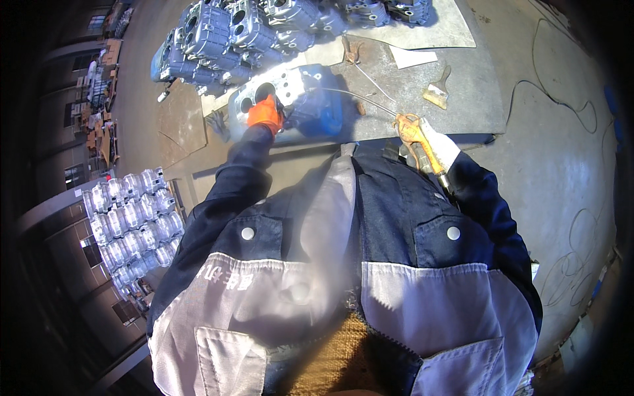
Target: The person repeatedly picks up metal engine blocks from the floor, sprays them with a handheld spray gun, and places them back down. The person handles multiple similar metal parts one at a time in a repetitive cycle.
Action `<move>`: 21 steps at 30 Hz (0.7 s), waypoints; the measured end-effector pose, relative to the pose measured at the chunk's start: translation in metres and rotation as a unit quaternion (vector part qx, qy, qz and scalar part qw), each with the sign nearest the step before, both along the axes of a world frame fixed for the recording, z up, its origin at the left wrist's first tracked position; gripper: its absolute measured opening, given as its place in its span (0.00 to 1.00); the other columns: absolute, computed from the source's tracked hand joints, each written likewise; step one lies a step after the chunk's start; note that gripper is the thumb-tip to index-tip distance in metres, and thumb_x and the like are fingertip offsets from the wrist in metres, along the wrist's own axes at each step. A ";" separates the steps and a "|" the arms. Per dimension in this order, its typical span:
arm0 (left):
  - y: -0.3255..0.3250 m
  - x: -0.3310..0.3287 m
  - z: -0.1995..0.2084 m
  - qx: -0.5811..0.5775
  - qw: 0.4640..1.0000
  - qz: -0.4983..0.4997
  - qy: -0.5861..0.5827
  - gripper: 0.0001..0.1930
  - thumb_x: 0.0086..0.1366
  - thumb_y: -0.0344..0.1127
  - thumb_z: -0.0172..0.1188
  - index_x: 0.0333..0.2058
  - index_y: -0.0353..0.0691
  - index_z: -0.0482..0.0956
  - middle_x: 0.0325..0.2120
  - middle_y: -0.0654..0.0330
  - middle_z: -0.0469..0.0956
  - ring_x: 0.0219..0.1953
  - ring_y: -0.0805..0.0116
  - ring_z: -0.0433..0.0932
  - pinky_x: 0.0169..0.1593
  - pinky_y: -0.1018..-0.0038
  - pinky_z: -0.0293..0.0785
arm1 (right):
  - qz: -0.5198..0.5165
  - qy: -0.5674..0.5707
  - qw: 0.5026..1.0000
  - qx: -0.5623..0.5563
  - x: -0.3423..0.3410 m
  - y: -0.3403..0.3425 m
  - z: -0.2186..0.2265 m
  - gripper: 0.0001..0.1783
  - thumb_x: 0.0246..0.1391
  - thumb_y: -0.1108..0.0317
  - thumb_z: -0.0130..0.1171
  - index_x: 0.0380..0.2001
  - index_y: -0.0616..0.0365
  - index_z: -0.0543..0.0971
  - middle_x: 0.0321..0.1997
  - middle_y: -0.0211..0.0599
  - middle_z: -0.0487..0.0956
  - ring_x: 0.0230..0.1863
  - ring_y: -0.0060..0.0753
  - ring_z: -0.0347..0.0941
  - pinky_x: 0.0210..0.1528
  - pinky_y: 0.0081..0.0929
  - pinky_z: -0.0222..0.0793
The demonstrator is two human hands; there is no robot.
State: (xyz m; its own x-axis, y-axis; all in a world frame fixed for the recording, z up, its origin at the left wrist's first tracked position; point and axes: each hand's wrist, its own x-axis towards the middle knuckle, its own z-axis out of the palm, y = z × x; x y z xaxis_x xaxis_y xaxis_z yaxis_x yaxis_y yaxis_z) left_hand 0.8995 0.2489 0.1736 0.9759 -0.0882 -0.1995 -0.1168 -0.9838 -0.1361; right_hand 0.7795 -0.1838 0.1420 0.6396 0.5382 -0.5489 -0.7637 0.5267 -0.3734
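My left hand [265, 113], in an orange glove, grips the near edge of a grey cast-metal housing [290, 99] with round bores that lies on the metal-topped workbench [422, 99]. My right hand [432, 142], in a white and orange glove, holds an orange air blow gun [413, 129]. Its thin long nozzle reaches left toward the housing. A hazy cloud of dust or mist hangs over my chest below the housing. My dark jacket fills the lower half of the view.
Several similar metal housings [224, 33] are stacked at the back of the bench. A paintbrush [437, 91] and a white sheet [413, 57] lie to the right. More silvery castings [132, 218] sit in rows at the lower left. A hose [561, 99] snakes over the concrete floor.
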 end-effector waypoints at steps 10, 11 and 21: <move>-0.006 -0.004 0.006 0.013 1.000 0.022 0.008 0.18 0.53 0.41 0.59 0.42 0.42 0.72 0.32 0.50 0.80 0.38 0.51 0.79 0.42 0.57 0.70 | -0.063 -0.140 0.988 -0.029 0.005 0.004 0.012 0.29 0.65 0.48 0.41 0.57 0.62 0.66 0.53 0.37 0.74 0.50 0.30 0.72 0.52 0.26 0.68; -0.007 -0.004 0.006 0.009 0.999 0.035 0.008 0.17 0.53 0.41 0.59 0.41 0.43 0.72 0.31 0.50 0.80 0.38 0.51 0.79 0.42 0.57 0.70 | -0.110 -0.105 0.988 -0.004 0.006 0.005 0.017 0.29 0.65 0.49 0.41 0.57 0.62 0.66 0.53 0.38 0.73 0.50 0.32 0.72 0.53 0.28 0.68; 0.031 -0.001 -0.006 -0.051 0.996 -0.066 0.009 0.19 0.50 0.41 0.62 0.41 0.44 0.73 0.33 0.54 0.79 0.42 0.52 0.76 0.43 0.55 0.66 | -0.147 -0.080 0.986 0.010 0.012 0.037 0.065 0.30 0.64 0.45 0.41 0.57 0.59 0.65 0.46 0.45 0.75 0.42 0.40 0.76 0.44 0.35 0.75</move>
State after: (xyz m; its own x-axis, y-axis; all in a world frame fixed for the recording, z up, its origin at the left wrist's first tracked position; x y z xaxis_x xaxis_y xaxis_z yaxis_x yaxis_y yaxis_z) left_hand 0.8981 0.2801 0.1679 0.9506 -0.2368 -0.2007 -0.2479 -0.9683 -0.0320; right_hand 0.7918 -0.1469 0.2066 0.8478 0.3259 -0.4185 -0.5080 0.7256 -0.4642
